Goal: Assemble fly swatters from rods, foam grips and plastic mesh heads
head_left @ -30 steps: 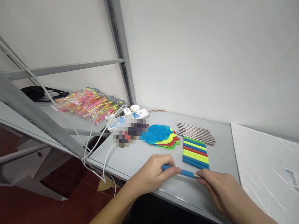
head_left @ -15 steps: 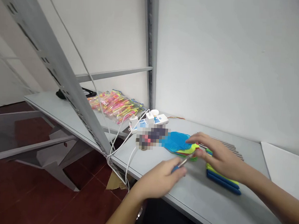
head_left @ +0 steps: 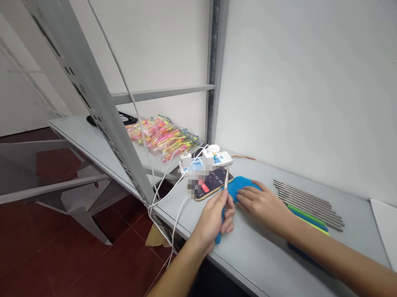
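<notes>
The left grip (head_left: 217, 213) holds a blue handle (head_left: 218, 238) with a metal rod (head_left: 226, 179) protruding. The right grip (head_left: 258, 205) partly covers a blue mesh sheet (head_left: 240, 185). Parallel steel rods (head_left: 308, 204) lie on the surface (head_left: 256, 253).

Blue mesh (head_left: 238, 186) partly hidden under right hand (head_left: 261, 207); tubes (head_left: 307, 215) partly behind forearm (head_left: 341, 253)

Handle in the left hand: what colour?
The handle is blue; it shows best in the head view, its lower end sticking out below the left hand.

White wall (head_left: 305, 83), red tiled floor (head_left: 95, 267)
</notes>
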A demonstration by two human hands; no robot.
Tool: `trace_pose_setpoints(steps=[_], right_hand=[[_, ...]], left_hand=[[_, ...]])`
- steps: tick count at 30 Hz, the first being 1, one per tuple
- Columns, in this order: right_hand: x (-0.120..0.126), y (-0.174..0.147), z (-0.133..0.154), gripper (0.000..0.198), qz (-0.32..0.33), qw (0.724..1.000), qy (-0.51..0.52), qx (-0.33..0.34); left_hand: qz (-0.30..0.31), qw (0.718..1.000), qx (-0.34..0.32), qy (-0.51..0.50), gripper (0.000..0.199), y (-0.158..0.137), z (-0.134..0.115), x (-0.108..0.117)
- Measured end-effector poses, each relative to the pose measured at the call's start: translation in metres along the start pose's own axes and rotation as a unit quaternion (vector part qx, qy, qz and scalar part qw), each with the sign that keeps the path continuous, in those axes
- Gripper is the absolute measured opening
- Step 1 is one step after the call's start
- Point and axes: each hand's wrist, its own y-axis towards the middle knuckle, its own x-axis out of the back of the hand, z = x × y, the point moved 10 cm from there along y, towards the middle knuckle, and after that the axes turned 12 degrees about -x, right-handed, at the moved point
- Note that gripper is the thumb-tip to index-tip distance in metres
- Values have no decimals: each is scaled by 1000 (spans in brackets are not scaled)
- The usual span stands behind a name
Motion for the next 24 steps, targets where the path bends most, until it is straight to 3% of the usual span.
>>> trace_pose_setpoints(steps=[5, 10, 14, 20, 24], right_hand=[[-3, 3, 0, 28, 15, 1000, -28, -2], [-19, 2, 5, 22, 16, 999, -33, 8], [-16, -10, 10, 26, 9, 999, -40, 28], [36, -38, 8, 30, -79, 994, -40, 61], [73, -52, -19, 29, -138, 990, 4, 21]], left_hand=[[25, 999, -32, -24, 38, 32, -21, -18], [106, 992, -37, 51, 35, 63, -32, -48], [116, 989, -36, 81, 36, 65, -31, -47], [71, 993, -75, 62, 37, 64, -38, -30], [55, 993, -93, 51, 35, 67, -44, -30]])
